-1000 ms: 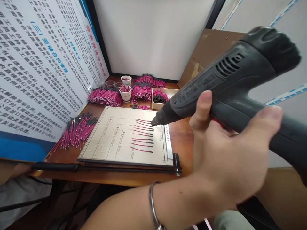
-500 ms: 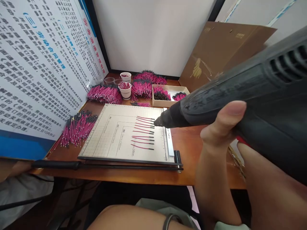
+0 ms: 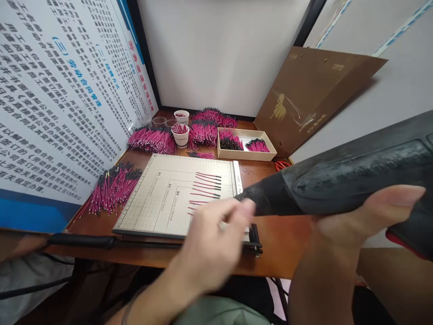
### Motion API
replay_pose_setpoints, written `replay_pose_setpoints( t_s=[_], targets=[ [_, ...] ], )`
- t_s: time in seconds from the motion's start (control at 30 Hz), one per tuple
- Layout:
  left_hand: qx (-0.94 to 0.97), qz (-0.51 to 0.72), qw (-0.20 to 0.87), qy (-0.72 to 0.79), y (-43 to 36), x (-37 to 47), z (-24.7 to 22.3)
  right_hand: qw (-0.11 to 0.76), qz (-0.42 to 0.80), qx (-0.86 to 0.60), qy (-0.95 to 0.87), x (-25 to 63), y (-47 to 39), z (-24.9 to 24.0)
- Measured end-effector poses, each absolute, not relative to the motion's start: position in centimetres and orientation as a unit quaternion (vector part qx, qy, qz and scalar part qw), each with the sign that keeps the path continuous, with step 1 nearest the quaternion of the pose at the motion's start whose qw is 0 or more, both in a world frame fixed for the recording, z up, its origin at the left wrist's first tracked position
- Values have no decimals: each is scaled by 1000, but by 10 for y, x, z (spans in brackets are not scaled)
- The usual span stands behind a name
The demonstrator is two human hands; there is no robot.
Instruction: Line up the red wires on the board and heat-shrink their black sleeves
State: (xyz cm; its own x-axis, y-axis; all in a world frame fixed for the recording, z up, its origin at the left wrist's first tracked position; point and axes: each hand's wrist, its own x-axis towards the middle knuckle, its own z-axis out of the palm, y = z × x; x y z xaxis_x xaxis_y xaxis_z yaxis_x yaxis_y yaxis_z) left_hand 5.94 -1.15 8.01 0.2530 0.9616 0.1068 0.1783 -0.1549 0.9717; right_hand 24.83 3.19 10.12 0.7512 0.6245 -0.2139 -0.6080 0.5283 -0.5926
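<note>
My right hand (image 3: 368, 216) grips a black heat gun (image 3: 355, 176) whose narrow nozzle points left across the right edge of the paper cutter (image 3: 142, 203). Just below the nozzle tip is my left hand (image 3: 216, 239), its fingers curled and thumb and forefinger drawn together. Motion blurs it, and whatever lies in the pinch cannot be made out. On the cutter's board, several pink wires (image 3: 206, 187) with black ends lie in a spaced column, black ends to the right. My left hand covers the lower ones in part.
Bundles of pink wires (image 3: 152, 141) line the back, beside paper cups (image 3: 181, 140) and an open box (image 3: 248, 155) holding more. A loose pile (image 3: 110, 189) lies at left. Red-handled pliers (image 3: 282, 165) rest by a brown board (image 3: 294, 99). Another person's hand (image 3: 23, 243) is near the cutter handle (image 3: 81, 240).
My left hand has come up from the bottom over the cutter's lower right part. The heat gun has shifted right and down in view, its nozzle now off the wire ends.
</note>
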Motion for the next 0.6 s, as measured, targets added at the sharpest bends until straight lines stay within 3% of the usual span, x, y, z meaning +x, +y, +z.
replay_pose_setpoints(
  t_s=[0.17,0.27,0.6],
  targets=[
    [665,273,288,632,78,35,66,885,247,-372,-131,236,29,97],
    [674,222,273,650,136,44,63,868,216,-411,-178,237,23,89],
    [686,76,285,665,244,88,24,755,481,-443,49,248,13,79]
  ],
)
